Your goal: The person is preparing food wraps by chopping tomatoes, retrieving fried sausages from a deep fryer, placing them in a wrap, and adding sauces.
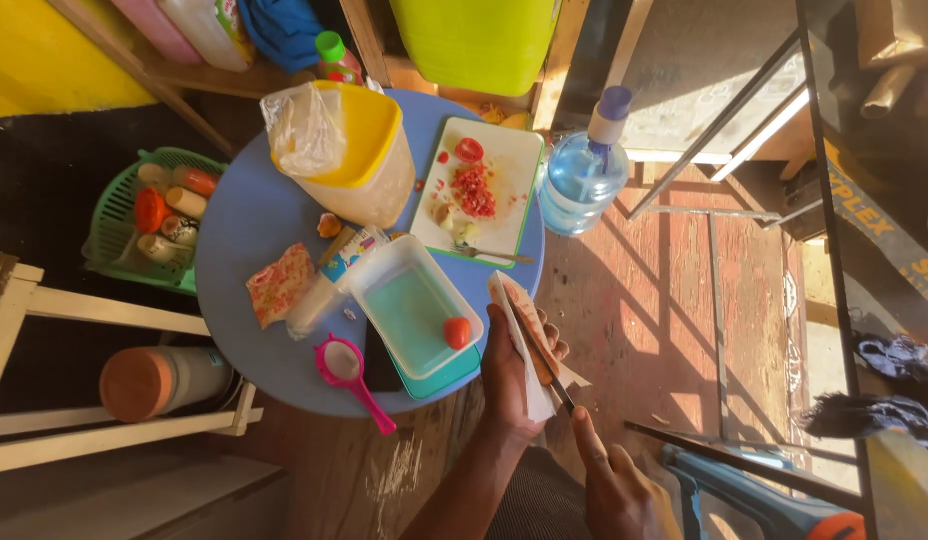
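Here, in the head view, a folded white flatbread with a reddish filling (519,330) is cradled in the left hand (514,375), fingers wrapped under it, kept just off the near edge of the round blue worktop (246,230), apparently so it can be cut in the air. A knife (546,375) is gripped in the right hand (609,480), index finger laid along the handle for control, blade set against the flatbread. Both hands are closed on what they hold.

On the worktop, a white-and-teal rectangular tub (414,315) is placed just beside the left hand, a whole tomato (457,332) lying in its near corner. A white cutting board (479,190) with chopped tomato and a fork is set farther back. A yellow-lidded container (359,165) draped with a plastic bag, a pink strainer (349,370) and a printed packet (279,285) are spread to the left. A large water bottle (584,165) stands on the floor just beside the worktop. A green basket (119,225) of small bottles sits left of it.
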